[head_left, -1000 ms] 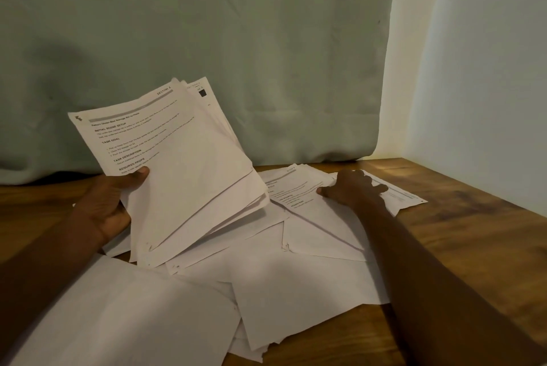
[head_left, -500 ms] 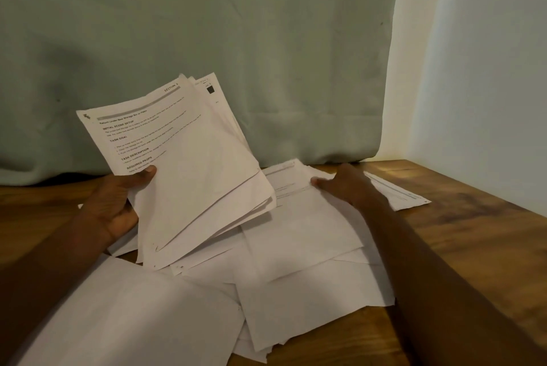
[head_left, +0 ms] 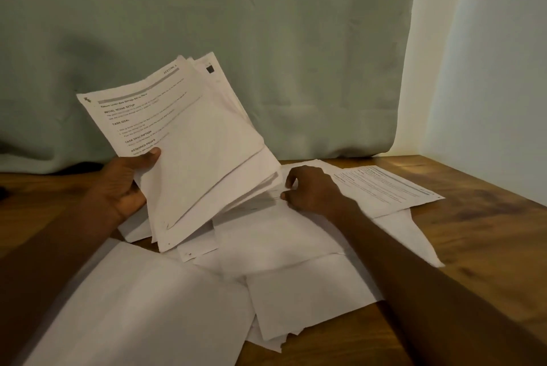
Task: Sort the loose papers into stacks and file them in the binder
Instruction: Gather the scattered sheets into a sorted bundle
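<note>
While the left hand (head_left: 125,185) grips a fanned stack of printed sheets (head_left: 189,152) at centre left of the frame, thumb laid across the top page and fingers curled behind, the stack stands tilted, its lower corner reaching down to the loose papers (head_left: 284,250) spread across the wooden table (head_left: 488,247). The top page carries headings in bold type, among them "INITIAL SCENE SETUP" and "TASK GOAL", and a grey band near its upper edge. At centre, the right hand (head_left: 313,188) lies knuckles-up just beside the lower right edges of the stack, thumb and forefinger curled towards each other at those edges; whether they actually pinch a sheet cannot be told. Right of this hand, a printed page (head_left: 384,185) lies flat on the table, text uppermost, partly over other sheets. Blank-faced sheets overlap in a loose heap from centre to lower centre. In the lower left, a large white sheet (head_left: 142,315) fills the foreground, blurred. A pale green curtain (head_left: 236,25) hangs across the upper frame, meeting a light wall (head_left: 488,69) at the right.
</note>
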